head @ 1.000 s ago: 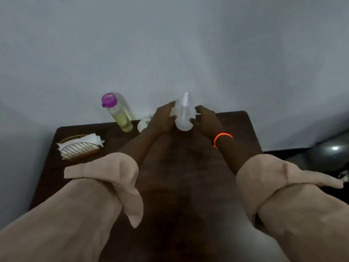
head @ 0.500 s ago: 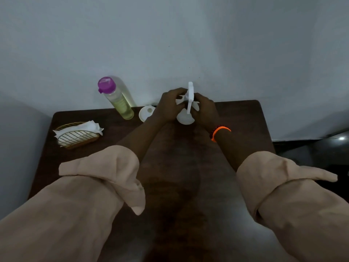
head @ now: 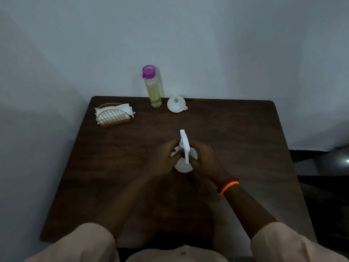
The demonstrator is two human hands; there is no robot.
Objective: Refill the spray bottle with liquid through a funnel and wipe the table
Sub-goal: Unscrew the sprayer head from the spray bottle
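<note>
1. Since the earlier frames the spray bottle (head: pixel 184 157) has come from the far edge of the table (head: pixel 236 133), next to the funnel (head: pixel 176 104), to the middle of the table, nearer the person; both hands came with it.

2. The spray bottle now stands upright at the table's centre, its white trigger head on top and pointing toward the far side. Its body shows pale between the two hands.

3. The left hand (head: pixel 166 159) is wrapped around the bottle's left side, holding it. The right hand (head: pixel 204 160) is closed on the right side, near the collar under the trigger head. The view is dim and soft, so exact finger placement cannot be made out.

4. The step in hand looks like taking the spray head off. It goes best if the left hand pins the body firmly to the table while the right hand alone turns the collar, keeping the bottle vertical so nothing tips out.

5. Once loose, the head should be lifted straight up, since a dip tube probably hangs below it, and laid down on the table within reach.

6. The funnel lies at the far side, mouth up, well apart from the bottle; just to its left stands the refill bottle (head: pixel 154 87) with a purple cap and yellowish liquid.

7. The napkin holder (head: pixel 113 115) sits at the far left, its paper ready for wiping later.
</note>
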